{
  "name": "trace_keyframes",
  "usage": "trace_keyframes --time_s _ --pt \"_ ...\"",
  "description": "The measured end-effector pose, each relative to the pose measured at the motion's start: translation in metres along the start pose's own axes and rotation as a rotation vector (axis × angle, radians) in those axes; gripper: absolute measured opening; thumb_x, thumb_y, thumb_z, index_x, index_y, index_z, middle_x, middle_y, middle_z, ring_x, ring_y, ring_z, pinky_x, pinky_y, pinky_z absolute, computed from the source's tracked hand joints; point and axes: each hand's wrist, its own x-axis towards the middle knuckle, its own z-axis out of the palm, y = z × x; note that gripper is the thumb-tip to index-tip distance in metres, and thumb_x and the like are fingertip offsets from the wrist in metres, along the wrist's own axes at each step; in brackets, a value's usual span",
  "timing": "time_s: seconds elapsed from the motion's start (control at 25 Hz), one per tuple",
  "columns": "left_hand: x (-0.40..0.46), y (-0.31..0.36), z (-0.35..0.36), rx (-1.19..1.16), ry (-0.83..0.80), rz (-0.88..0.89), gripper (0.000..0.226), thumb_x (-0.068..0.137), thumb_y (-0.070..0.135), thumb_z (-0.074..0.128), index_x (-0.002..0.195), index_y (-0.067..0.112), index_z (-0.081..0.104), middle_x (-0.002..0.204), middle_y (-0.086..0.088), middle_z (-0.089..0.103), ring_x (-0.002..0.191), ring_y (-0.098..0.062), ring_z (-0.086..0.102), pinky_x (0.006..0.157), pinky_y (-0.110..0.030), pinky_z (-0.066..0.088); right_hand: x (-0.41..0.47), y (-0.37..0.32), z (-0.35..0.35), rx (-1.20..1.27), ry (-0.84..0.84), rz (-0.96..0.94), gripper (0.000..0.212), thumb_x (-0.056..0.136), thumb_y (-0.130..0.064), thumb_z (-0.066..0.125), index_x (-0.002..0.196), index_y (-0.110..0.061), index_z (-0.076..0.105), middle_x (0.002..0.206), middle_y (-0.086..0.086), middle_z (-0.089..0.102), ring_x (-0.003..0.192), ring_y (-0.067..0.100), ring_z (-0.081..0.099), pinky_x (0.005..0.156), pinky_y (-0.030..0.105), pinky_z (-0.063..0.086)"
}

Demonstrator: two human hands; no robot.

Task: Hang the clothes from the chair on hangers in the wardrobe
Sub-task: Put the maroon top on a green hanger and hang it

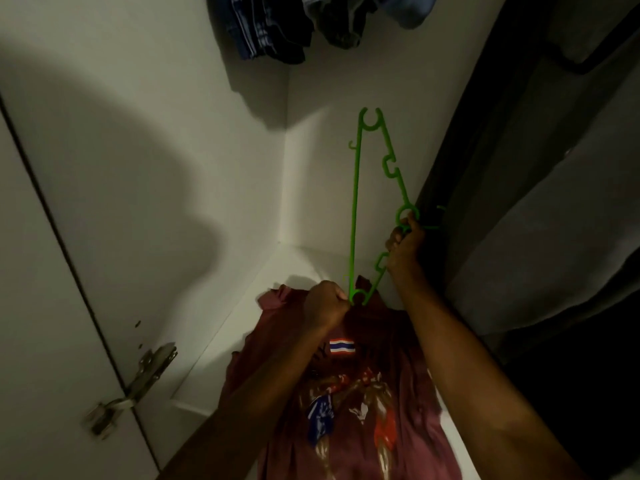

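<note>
A maroon T-shirt with a flag patch and a printed figure lies on the white wardrobe shelf below me. A bright green plastic hanger stands on end above it, its lower tip at the shirt's collar. My left hand grips the collar fabric right beside that lower tip. My right hand holds the hanger near its hook ring, at the right.
White wardrobe walls close in behind and to the left. Dark clothes hang at the top. The open door with a metal hinge stands at the left. A dark panel runs along the right.
</note>
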Motion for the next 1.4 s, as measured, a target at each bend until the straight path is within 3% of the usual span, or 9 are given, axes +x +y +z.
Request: trace_keyframes --time_s 0.12,0.2,0.44,0.56,0.68,0.84,1.0,1.2,1.4 --pt "0.006 0.015 0.016 0.243 -0.079 -0.016 0.025 0.083 0.037 0.075 0.088 0.013 0.068 0.087 -0.007 0.071 0.083 -0.026 0.070 0.065 -0.031 0.049 0.016 -0.017 -0.002 0.042 -0.064 -0.002 0.037 0.103 -0.028 0.052 0.067 -0.023 0.046 0.044 -0.007 0.034 0.034 0.008 0.023 0.035 0.017 0.018" --pt "0.010 0.028 0.020 0.240 -0.150 -0.062 0.023 0.082 0.028 0.075 0.093 0.012 0.063 0.097 -0.009 0.070 0.091 -0.029 0.070 0.069 -0.034 0.053 0.026 -0.024 -0.005 0.069 -0.109 -0.011 0.032 0.103 -0.024 0.048 0.071 -0.023 0.047 0.044 -0.007 0.034 0.035 0.008 0.022 0.036 0.018 0.017" --pt "0.018 0.031 0.015 -0.396 -0.686 -0.121 0.032 0.071 -0.008 0.082 0.093 0.010 0.066 0.071 0.004 0.062 0.075 -0.017 0.063 0.063 -0.029 0.051 0.038 -0.025 -0.014 0.072 -0.122 0.051 0.040 0.104 -0.027 0.049 0.065 -0.020 0.044 0.043 -0.007 0.034 0.034 0.008 0.021 0.034 0.020 0.017" --pt "0.012 0.011 0.010 -0.759 -0.651 -0.135 0.053 0.077 -0.013 0.075 0.121 0.011 0.058 0.099 0.003 0.069 0.090 -0.015 0.069 0.067 -0.025 0.053 0.046 -0.013 -0.019 0.028 -0.128 0.102 0.037 0.102 -0.027 0.051 0.066 -0.022 0.043 0.042 -0.007 0.033 0.033 0.008 0.022 0.035 0.018 0.017" --pt "0.011 -0.002 0.005 -0.860 -0.589 -0.050 0.072 0.079 -0.022 0.064 0.143 0.006 0.046 0.138 -0.006 0.064 0.125 -0.023 0.063 0.089 -0.030 0.055 0.047 0.001 -0.020 0.026 -0.182 0.120 0.036 0.101 -0.025 0.052 0.066 -0.021 0.044 0.041 -0.006 0.033 0.031 0.008 0.023 0.034 0.017 0.018" --pt "0.030 0.001 -0.018 -0.894 -0.577 -0.090 0.074 0.081 -0.019 0.059 0.146 0.016 0.047 0.139 -0.004 0.064 0.130 -0.027 0.060 0.099 -0.048 0.053 0.040 0.011 -0.009 0.078 -0.307 0.092 0.036 0.099 -0.024 0.054 0.065 -0.018 0.044 0.039 -0.004 0.033 0.031 0.010 0.022 0.035 0.018 0.020" --pt "0.023 -0.006 -0.021 -0.523 -0.260 -0.193 0.052 0.083 -0.004 0.072 0.131 0.012 0.059 0.119 -0.014 0.071 0.106 -0.026 0.071 0.089 -0.049 0.060 0.049 0.009 -0.004 0.079 -0.295 0.074 0.035 0.102 -0.024 0.051 0.068 -0.018 0.047 0.041 -0.006 0.034 0.031 0.008 0.023 0.035 0.018 0.019" --pt "-0.003 -0.010 -0.018 0.134 -0.403 0.156 0.044 0.063 0.046 0.093 0.097 0.023 0.077 0.079 0.015 0.070 0.076 0.001 0.066 0.077 -0.024 0.055 0.047 0.014 0.000 0.022 -0.250 0.123 0.032 0.103 -0.023 0.052 0.071 -0.018 0.051 0.041 -0.007 0.035 0.031 0.008 0.023 0.035 0.017 0.019" --pt "-0.014 0.000 -0.049 0.390 -0.450 0.211 0.043 0.069 0.071 0.078 0.074 0.029 0.072 0.066 0.018 0.067 0.065 0.003 0.064 0.071 -0.026 0.055 0.039 0.035 -0.001 -0.015 -0.228 0.223 0.044 0.103 -0.030 0.054 0.062 -0.020 0.040 0.042 -0.006 0.033 0.033 0.009 0.021 0.036 0.019 0.018"
